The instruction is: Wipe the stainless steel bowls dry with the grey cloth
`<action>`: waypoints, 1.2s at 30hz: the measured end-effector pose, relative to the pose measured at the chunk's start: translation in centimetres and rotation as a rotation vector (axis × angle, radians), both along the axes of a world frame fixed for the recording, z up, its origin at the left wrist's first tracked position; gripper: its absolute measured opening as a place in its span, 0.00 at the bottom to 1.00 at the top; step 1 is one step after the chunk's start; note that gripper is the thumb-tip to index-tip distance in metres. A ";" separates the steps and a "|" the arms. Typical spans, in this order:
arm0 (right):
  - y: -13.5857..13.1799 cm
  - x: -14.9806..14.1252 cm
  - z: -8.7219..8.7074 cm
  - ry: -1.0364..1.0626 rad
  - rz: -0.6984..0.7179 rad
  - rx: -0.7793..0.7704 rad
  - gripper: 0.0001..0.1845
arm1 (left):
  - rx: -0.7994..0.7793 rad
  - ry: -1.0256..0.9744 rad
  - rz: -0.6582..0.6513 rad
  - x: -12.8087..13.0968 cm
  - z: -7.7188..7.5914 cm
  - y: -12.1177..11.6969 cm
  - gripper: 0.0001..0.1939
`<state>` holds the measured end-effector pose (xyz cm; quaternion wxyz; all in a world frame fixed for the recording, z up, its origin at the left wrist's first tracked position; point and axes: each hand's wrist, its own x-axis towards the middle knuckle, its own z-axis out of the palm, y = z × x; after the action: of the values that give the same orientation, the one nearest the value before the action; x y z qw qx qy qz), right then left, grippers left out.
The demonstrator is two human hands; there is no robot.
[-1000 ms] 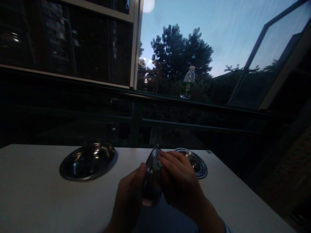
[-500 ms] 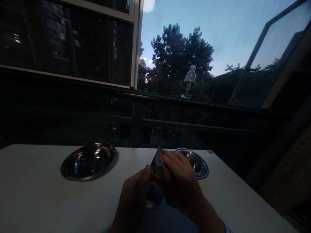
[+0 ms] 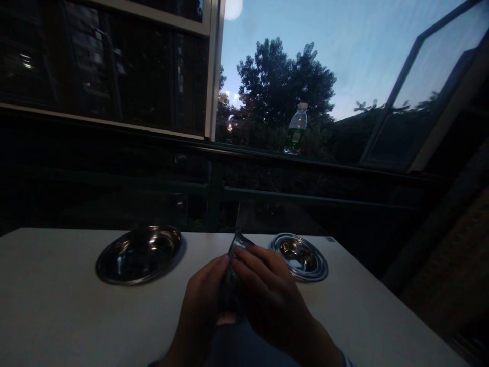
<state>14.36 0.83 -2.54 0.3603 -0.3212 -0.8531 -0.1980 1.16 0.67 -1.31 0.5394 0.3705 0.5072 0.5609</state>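
Between my two hands is a dark, slightly shiny packet (image 3: 240, 241), its top corner poking up above my fingers. My left hand (image 3: 200, 300) is closed on its left side, thumb uppermost. My right hand (image 3: 269, 295) wraps over the front and right side, fingers lying across it. Most of the packet is hidden by the hands and the dim light, so its contents cannot be made out. Just past my right hand sits a small shiny metal dish (image 3: 319, 265) with a wide rim. A larger shallow metal bowl (image 3: 139, 255) lies to the left, apart from my left hand.
Both metal vessels stand near the far edge of a white table (image 3: 69, 311). Beyond it, a capped plastic bottle (image 3: 296, 133) with a green label stands on the window ledge. An opened window pane (image 3: 412, 97) is at the right, and dark railings run behind the table.
Both hands have shifted slightly left with the packet, and the right fingers now lie further across it. More of the right metal dish shows. The bowl and bottle stay put.
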 end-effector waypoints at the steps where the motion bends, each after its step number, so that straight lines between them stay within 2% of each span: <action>1: -0.1 -0.2 0.0 -0.010 0.012 -0.009 0.17 | -0.002 -0.001 0.018 -0.1 0.2 0.0 0.12; 4: -0.5 -0.7 -0.1 -0.008 0.056 -0.024 0.16 | -0.001 -0.032 0.047 -0.5 0.5 0.2 0.09; 7: -0.5 -0.8 -0.2 0.004 0.080 -0.014 0.14 | -0.041 -0.080 0.021 -0.4 0.2 0.2 0.11; 11: 0.1 -0.3 -0.3 0.057 0.016 0.021 0.14 | -0.077 -0.101 -0.018 0.1 -0.3 0.0 0.13; 14: 0.3 0.0 -0.4 0.110 -0.041 0.032 0.14 | -0.112 -0.099 -0.016 0.1 -0.1 -0.1 0.14; 17: 0.0 -0.4 -0.5 0.091 0.003 0.017 0.14 | -0.140 -0.096 0.030 -0.3 0.5 0.1 0.16; 21: -0.3 -0.9 -0.7 0.049 0.075 0.040 0.15 | -0.092 -0.094 0.038 -0.5 0.7 0.4 0.16; 26: 0.2 -0.5 -0.7 0.094 -0.011 0.051 0.13 | -0.042 -0.077 0.036 0.0 0.4 0.0 0.16; 32: -0.2 -1.0 -0.7 0.071 0.060 0.052 0.15 | -0.065 -0.076 0.036 -0.5 0.2 0.2 0.17; 36: 0.0 -0.7 -0.7 0.107 0.003 0.039 0.13 | 0.035 -0.022 0.021 -0.3 -0.1 0.2 0.15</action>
<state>13.70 0.84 -3.24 0.4120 -0.3229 -0.8290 -0.1968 0.85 0.85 -1.45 0.5323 0.3683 0.4953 0.5794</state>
